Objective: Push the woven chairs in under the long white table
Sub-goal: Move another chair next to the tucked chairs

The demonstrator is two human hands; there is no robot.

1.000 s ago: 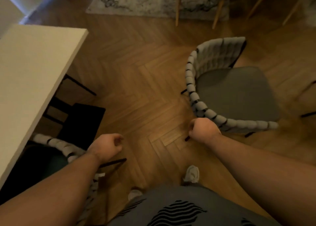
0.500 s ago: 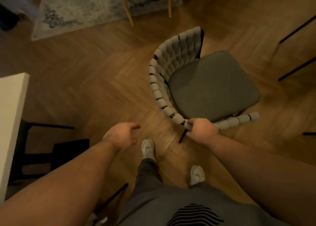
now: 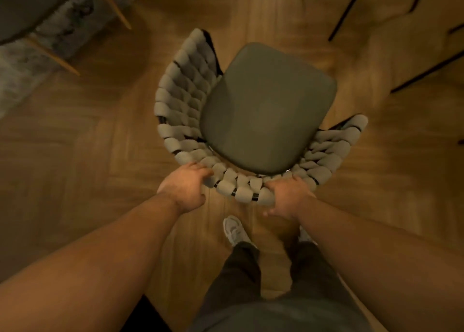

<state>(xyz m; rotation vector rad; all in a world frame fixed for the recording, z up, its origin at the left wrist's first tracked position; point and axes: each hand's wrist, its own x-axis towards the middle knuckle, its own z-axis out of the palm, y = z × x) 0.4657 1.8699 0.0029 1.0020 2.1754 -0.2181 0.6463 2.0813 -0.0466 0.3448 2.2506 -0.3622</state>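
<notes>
Both hands grip a woven chair from behind

The left hand (image 3: pixel 184 190) and right hand (image 3: pixel 288 197) are curled around the near rim of the woven chair (image 3: pixel 263 108), which stands mid-frame on the herringbone floor (image 3: pixel 82 156).

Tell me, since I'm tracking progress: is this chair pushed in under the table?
Out. The chair stands on open floor, seat fully uncovered, both hands gripping its backrest; no table is in view.

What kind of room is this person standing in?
Probably a dining or living area in a home: a herringbone wood floor, a patterned rug under a wooden-legged chair, and a woven chair with a padded seat, gripped by both hands.
</notes>
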